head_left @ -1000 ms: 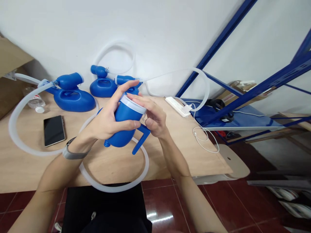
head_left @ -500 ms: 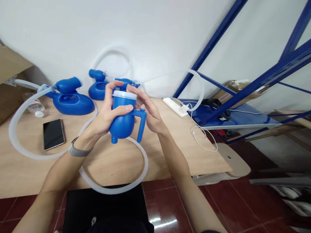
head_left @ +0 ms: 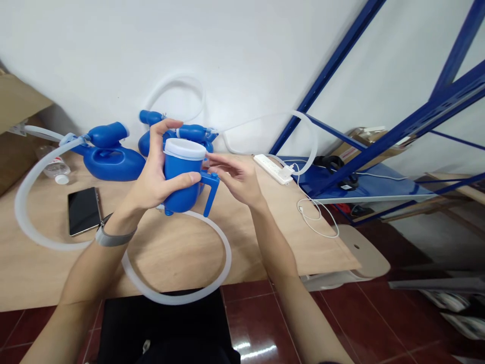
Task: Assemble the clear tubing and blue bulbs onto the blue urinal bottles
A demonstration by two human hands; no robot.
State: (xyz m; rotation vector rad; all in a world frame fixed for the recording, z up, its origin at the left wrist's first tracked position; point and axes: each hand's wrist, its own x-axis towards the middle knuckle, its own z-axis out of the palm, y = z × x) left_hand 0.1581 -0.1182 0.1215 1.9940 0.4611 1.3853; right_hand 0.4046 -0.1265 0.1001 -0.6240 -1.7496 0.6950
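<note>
In my left hand (head_left: pixel 153 177) is a blue plastic cup (head_left: pixel 181 169) with a white rim, a side handle and a small spout underneath. My thumb lies across its front, and the other fingers go round its far side. My right hand (head_left: pixel 240 179) is at the cup's right, behind the handle, fingers stretched towards the cup. Its fingertips are partly hidden, and I cannot tell whether they touch. Behind the cup are blue jugs (head_left: pixel 195 132) with tubes, partly covered by it. A clear tube (head_left: pixel 227 253) loops below the cup and over the table's front edge.
Another blue jug (head_left: pixel 113 166) with a tube stands at the left. Near it lie a phone (head_left: pixel 83 211) and a clear bottle (head_left: pixel 56 167). A white power strip (head_left: pixel 272 168) and its cable lie at the right, beside a blue metal shelf (head_left: pixel 379 187). A stool (head_left: pixel 364 250) stands below.
The cup has moved a little left and tilted, so more of its rim's inside shows. My right hand has lowered from the rim to beside the handle.
</note>
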